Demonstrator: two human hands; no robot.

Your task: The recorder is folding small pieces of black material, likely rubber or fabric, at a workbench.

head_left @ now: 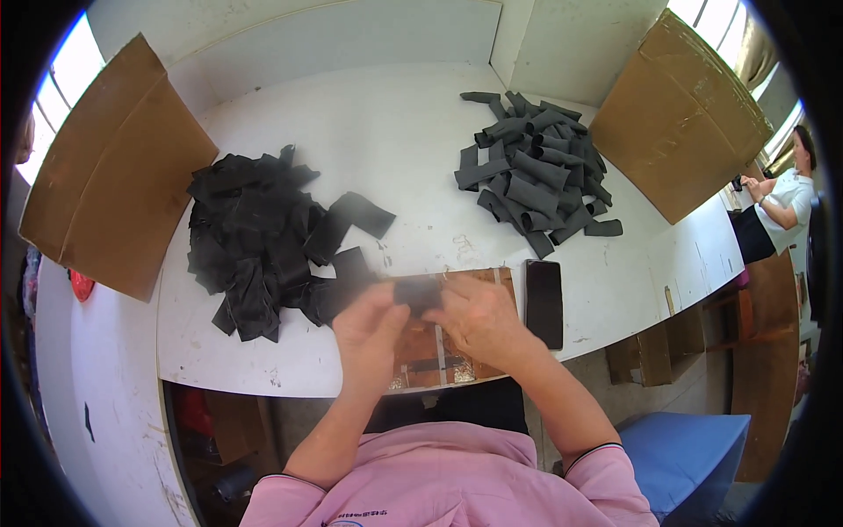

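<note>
Between my two hands is a short black fabric strip [417, 294], held over a brown board [492, 351] with pale tape strips at the table's front edge. My left hand [371, 318] grips its left end, and my right hand [474, 312] grips the right end with bent fingers. Motion blurs both hands a little. To the left lies a heap of flat black fabric pieces [250, 228], a few of them reaching toward my left hand. At the far right is a pile of dark grey rolled fabric tubes [536, 167].
A black phone-like slab [544, 305] lies right of the board. Cardboard sheets stand at the left [114, 167] and right [680, 114] of the white table [395, 114]. Beyond the right edge stands another person [781, 198]. A blue bin-like object [685, 457] is at lower right.
</note>
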